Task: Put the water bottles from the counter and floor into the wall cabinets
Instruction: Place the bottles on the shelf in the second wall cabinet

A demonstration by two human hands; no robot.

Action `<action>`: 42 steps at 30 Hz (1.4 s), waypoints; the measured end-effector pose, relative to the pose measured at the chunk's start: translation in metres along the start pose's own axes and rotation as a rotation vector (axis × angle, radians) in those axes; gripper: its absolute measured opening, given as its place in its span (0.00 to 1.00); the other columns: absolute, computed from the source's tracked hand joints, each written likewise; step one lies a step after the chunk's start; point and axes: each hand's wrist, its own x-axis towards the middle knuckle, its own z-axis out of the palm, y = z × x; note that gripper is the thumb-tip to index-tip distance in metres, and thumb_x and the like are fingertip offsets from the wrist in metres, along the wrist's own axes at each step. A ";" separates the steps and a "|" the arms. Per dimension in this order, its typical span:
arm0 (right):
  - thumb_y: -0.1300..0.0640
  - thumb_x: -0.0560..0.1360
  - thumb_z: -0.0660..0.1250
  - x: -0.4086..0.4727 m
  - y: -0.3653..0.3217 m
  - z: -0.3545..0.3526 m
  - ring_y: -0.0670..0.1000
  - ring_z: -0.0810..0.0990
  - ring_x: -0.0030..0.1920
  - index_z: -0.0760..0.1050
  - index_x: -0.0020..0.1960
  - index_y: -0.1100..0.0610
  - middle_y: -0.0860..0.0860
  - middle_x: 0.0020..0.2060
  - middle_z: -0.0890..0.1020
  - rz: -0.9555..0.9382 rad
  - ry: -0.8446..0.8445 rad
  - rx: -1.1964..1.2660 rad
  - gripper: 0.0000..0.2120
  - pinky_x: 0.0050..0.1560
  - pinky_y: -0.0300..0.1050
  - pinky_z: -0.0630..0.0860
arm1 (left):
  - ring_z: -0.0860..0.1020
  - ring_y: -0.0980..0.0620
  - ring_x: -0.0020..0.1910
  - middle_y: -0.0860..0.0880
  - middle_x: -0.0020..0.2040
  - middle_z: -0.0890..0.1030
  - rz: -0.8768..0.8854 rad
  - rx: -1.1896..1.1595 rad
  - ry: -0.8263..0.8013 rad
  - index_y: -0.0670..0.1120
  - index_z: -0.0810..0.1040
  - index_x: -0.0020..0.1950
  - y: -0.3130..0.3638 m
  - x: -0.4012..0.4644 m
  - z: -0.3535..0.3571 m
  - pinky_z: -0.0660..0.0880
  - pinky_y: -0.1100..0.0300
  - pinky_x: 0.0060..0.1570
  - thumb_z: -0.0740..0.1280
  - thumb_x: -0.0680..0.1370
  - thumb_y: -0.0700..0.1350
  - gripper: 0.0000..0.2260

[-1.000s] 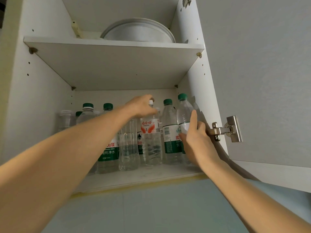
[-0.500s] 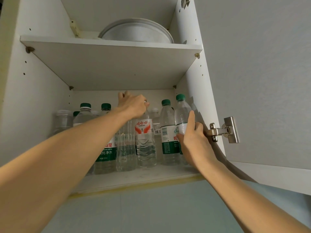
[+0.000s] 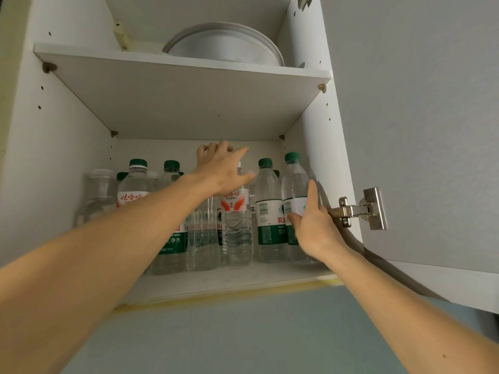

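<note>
A home kitchen: a white wall cabinet (image 3: 43, 157) stands open, its door (image 3: 421, 125) swung out at 3 o'clock on a metal hinge (image 3: 361, 209). Round dishes (image 3: 224, 44) sit on the top shelf at 12 o'clock; water bottles (image 3: 267, 211) crowd the lower shelf at centre.

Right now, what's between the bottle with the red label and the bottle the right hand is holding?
In the head view, one green-capped bottle stands between the red-labelled bottle and the bottle the right hand holds.

Rear bottles (image 3: 276, 174) hidden; plates (image 3: 224, 44) partly hidden
</note>
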 end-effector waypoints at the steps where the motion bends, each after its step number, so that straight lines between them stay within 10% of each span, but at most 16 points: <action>1: 0.56 0.84 0.61 0.002 -0.001 0.001 0.60 0.76 0.64 0.32 0.81 0.44 0.63 0.74 0.65 0.018 -0.007 0.000 0.41 0.59 0.52 0.74 | 0.63 0.41 0.74 0.43 0.75 0.66 0.035 -0.004 0.013 0.55 0.59 0.81 0.006 0.003 -0.001 0.56 0.42 0.73 0.59 0.78 0.69 0.34; 8: 0.53 0.82 0.65 0.016 -0.011 -0.002 0.60 0.77 0.62 0.31 0.80 0.50 0.64 0.70 0.71 0.061 -0.143 -0.103 0.45 0.59 0.53 0.74 | 0.61 0.41 0.78 0.43 0.80 0.62 0.112 -0.003 -0.197 0.58 0.54 0.82 0.054 0.035 -0.002 0.53 0.41 0.75 0.56 0.83 0.63 0.29; 14: 0.57 0.78 0.72 0.005 -0.012 -0.004 0.61 0.74 0.67 0.28 0.80 0.58 0.64 0.75 0.61 -0.034 -0.202 -0.392 0.54 0.63 0.52 0.74 | 0.76 0.44 0.58 0.43 0.63 0.75 0.090 -0.056 -0.284 0.46 0.76 0.69 0.056 0.039 0.003 0.75 0.45 0.59 0.60 0.85 0.51 0.16; 21: 0.66 0.72 0.73 0.003 -0.008 -0.011 0.66 0.31 0.78 0.30 0.80 0.59 0.64 0.77 0.30 -0.323 -0.195 -0.858 0.57 0.78 0.61 0.44 | 0.72 0.42 0.66 0.44 0.69 0.71 0.181 0.059 -0.235 0.51 0.73 0.73 0.045 0.033 0.007 0.67 0.42 0.68 0.58 0.83 0.62 0.24; 28: 0.62 0.77 0.67 0.002 -0.011 -0.004 0.69 0.38 0.79 0.35 0.80 0.64 0.72 0.76 0.35 -0.354 -0.128 -1.069 0.47 0.79 0.64 0.49 | 0.51 0.38 0.80 0.44 0.82 0.53 0.247 0.234 -0.343 0.55 0.52 0.83 0.034 0.031 0.011 0.43 0.36 0.76 0.66 0.65 0.78 0.53; 37: 0.57 0.82 0.62 0.004 -0.002 0.003 0.66 0.43 0.80 0.42 0.80 0.66 0.70 0.78 0.40 -0.397 -0.059 -1.098 0.38 0.77 0.64 0.55 | 0.50 0.38 0.80 0.44 0.82 0.51 0.305 0.254 -0.274 0.55 0.50 0.83 0.028 0.024 0.014 0.44 0.37 0.76 0.65 0.65 0.79 0.54; 42: 0.55 0.72 0.77 0.010 -0.012 -0.005 0.64 0.49 0.80 0.47 0.81 0.59 0.62 0.80 0.49 -0.443 -0.075 -0.878 0.51 0.77 0.59 0.60 | 0.49 0.38 0.81 0.45 0.83 0.48 0.306 0.220 -0.186 0.58 0.43 0.82 0.004 0.011 0.005 0.42 0.37 0.76 0.66 0.61 0.80 0.59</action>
